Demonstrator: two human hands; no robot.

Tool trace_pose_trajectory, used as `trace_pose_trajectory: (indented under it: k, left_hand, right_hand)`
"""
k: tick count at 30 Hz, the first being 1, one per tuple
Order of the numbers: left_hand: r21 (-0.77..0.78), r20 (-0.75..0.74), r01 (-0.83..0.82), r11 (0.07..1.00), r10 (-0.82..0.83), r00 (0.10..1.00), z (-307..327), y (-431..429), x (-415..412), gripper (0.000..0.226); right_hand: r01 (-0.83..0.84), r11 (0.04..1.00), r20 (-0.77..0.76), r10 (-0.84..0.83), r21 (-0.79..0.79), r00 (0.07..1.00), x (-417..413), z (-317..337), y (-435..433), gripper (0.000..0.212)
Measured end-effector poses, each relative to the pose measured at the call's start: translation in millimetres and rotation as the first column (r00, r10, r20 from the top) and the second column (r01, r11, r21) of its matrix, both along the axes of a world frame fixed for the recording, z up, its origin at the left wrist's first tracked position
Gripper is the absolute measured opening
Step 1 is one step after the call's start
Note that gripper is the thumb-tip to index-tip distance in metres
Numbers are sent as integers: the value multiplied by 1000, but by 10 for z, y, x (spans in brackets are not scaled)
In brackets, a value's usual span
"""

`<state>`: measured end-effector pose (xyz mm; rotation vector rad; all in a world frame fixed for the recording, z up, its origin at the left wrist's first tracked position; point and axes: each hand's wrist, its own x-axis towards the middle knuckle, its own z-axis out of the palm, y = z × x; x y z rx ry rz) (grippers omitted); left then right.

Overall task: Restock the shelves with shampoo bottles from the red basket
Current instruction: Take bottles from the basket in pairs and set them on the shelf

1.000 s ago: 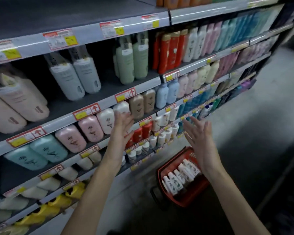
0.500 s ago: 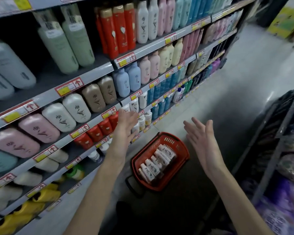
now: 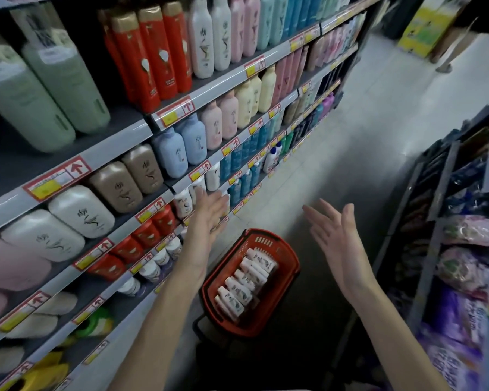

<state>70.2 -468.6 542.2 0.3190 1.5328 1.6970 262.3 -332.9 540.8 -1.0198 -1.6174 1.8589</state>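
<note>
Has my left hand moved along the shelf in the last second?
Yes: the left hand shifted right, from left of the short red bottles to right of them.

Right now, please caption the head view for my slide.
Left hand and right hand open, empty; red basket of shampoo bottles on floor beside shelves.

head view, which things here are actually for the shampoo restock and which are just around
For the job: red basket, white bottles in it, shelves on the left, left hand, right hand, both empty.

Just around: purple packs on the right, yellow box far off, another person beside it.
</note>
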Motion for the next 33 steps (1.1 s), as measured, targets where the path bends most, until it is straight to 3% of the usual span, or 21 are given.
trace_pose_trajectory:
  k: [8,13,18,23,28,33]
  left_hand:
    - [-70,-4,48,996,-49,999,-241,135,-222,83]
    - [-126,46,40,991,-34,998,-452,172,-247,58]
    - [-188,80,27,982,-12,997,-740,293,-206,79]
    - [-246,100,7,969,18,995,-1068,505,-160,84]
    - [-319,103,-36,947,73,992,-1358,804,-74,86]
    - [-381,121,-88,920,144,982,-1741,1124,63,91]
  right_hand:
    - [24,999,20,-23,-43,1000,-264,-210,99,101]
    - [41,995,60,-36,-95,998,-350,-432,200,110]
    - [46,984,65,-36,-170,997,-375,-687,350,102]
    - [26,967,89,-4,-254,996,-409,-1025,608,108]
    - [40,947,142,6,-320,990,-440,-1436,951,79]
    - [-28,931,221,115,-364,968,-421,-1920,1332,50]
